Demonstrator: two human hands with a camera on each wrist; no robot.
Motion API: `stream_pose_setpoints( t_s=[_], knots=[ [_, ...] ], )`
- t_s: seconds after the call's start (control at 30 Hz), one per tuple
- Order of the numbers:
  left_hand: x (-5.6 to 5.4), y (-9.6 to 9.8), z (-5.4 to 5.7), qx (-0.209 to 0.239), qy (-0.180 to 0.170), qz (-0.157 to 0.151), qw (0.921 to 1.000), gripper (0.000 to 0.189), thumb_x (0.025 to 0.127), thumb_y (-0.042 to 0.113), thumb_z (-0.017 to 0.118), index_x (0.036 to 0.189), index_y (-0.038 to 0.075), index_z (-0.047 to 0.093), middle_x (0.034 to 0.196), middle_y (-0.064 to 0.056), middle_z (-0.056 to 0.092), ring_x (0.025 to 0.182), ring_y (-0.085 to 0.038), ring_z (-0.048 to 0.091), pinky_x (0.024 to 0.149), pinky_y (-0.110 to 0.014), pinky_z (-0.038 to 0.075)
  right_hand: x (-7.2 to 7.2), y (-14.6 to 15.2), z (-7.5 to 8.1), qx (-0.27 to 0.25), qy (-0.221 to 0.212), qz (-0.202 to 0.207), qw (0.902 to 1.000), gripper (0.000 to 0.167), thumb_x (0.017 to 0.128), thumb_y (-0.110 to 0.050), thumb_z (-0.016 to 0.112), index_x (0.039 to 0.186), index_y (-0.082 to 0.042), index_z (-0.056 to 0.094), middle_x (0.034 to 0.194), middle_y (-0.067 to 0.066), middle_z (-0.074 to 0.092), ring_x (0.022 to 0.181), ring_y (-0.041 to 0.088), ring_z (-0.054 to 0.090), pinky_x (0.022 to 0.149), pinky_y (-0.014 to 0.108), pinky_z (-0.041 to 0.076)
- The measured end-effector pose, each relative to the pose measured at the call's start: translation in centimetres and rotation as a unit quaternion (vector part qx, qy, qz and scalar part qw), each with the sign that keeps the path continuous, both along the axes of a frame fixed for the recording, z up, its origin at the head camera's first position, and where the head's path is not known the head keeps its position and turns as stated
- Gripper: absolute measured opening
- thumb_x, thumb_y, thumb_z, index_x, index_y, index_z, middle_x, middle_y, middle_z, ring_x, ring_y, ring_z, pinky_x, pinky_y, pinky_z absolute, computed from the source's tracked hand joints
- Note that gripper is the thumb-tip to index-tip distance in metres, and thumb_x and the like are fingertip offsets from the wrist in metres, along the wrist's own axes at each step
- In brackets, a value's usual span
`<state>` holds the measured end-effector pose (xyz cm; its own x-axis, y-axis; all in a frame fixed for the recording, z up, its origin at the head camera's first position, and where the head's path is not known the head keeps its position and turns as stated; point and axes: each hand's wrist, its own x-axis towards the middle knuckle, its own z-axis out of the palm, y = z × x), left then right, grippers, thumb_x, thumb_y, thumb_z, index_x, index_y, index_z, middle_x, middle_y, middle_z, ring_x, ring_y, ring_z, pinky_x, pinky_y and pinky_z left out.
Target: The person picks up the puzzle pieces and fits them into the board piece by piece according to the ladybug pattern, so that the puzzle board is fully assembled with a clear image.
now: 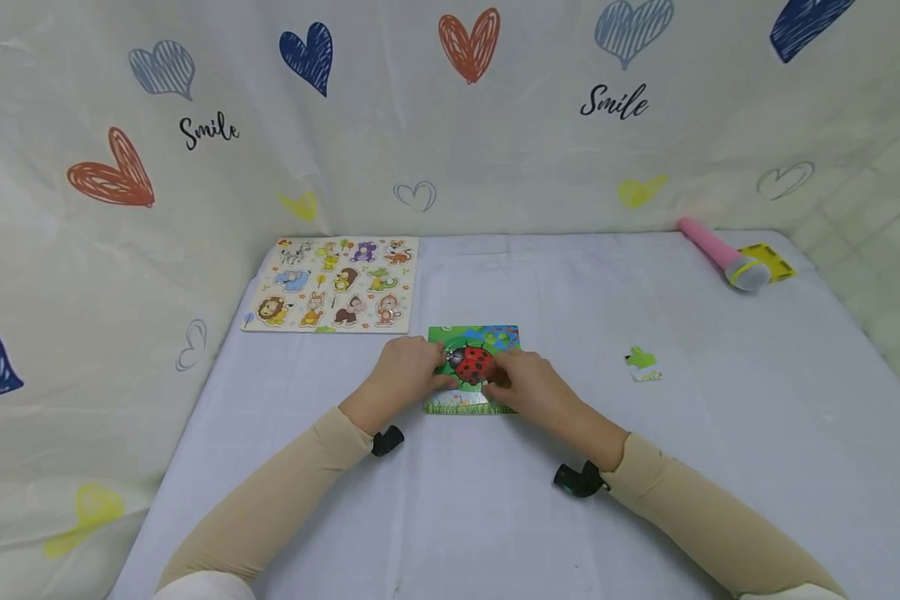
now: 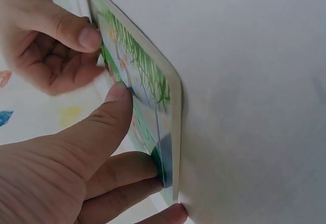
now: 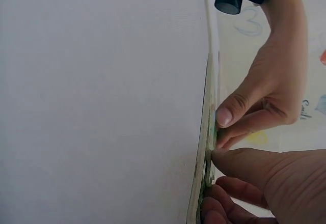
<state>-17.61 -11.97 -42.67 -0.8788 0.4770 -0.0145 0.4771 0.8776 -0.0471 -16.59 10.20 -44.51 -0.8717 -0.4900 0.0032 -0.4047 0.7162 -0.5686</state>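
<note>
A ladybug jigsaw puzzle (image 1: pixel 471 365) in a thin tray lies flat on the table between my hands. My left hand (image 1: pixel 407 371) rests on its left side, thumb and fingertips touching the pieces and the edge. On the right side, my right hand (image 1: pixel 536 390) pinches a puzzle piece (image 3: pixel 209 169) between thumb and fingers; the piece sits slightly above the tray's rim, and its picture is mostly hidden by the fingers. In the left wrist view the tray's grass-printed border (image 2: pixel 147 63) shows close to the left thumb. A loose green and white puzzle piece (image 1: pixel 640 358) lies to the right.
An animal peg board (image 1: pixel 330 285) lies at the table's back left. At the back right are a pink toy microphone (image 1: pixel 712 246) and a yellow flat object (image 1: pixel 776 262). A heart-printed curtain (image 1: pixel 525 133) hangs behind the white-covered table (image 1: pixel 480 517).
</note>
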Motion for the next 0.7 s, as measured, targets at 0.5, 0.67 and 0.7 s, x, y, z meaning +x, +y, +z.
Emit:
stream_pose_setpoints(
  t_s=[0.5,0.67,0.7],
  knots=[
    [0.0,0.7,0.3,-0.008,-0.026,0.020,0.9994,0.049,0.083,0.062,0.079,0.071,0.016,0.069,0.059,0.006,0.053,0.053,-0.009,0.042,0.045,-0.026,0.033,1.1,-0.4,0.5,0.016,0.010,0.033,0.9993,0.025,0.086,-0.013,0.085,0.109,-0.006,0.080,0.091,0.000,0.068,0.077,0.009,0.063,0.066,0.021,0.053],
    [0.0,0.8,0.4,-0.005,-0.037,0.018,0.9992,0.056,0.082,0.066,0.078,0.062,0.017,0.061,0.055,0.007,0.052,0.051,-0.009,0.042,0.044,-0.027,0.035,1.3,0.1,0.5,0.017,0.023,0.047,0.9985,0.024,0.086,-0.014,0.084,0.108,-0.005,0.081,0.091,0.000,0.065,0.074,0.009,0.057,0.062,0.021,0.049],
    [0.0,0.8,0.4,-0.004,-0.038,0.018,0.9991,0.056,0.082,0.066,0.078,0.062,0.017,0.060,0.056,0.007,0.052,0.051,-0.009,0.043,0.044,-0.027,0.035,1.3,0.2,0.5,0.015,0.028,0.052,0.9982,0.022,0.086,-0.013,0.084,0.106,-0.005,0.081,0.090,0.000,0.064,0.074,0.008,0.057,0.062,0.020,0.049]
  ],
)
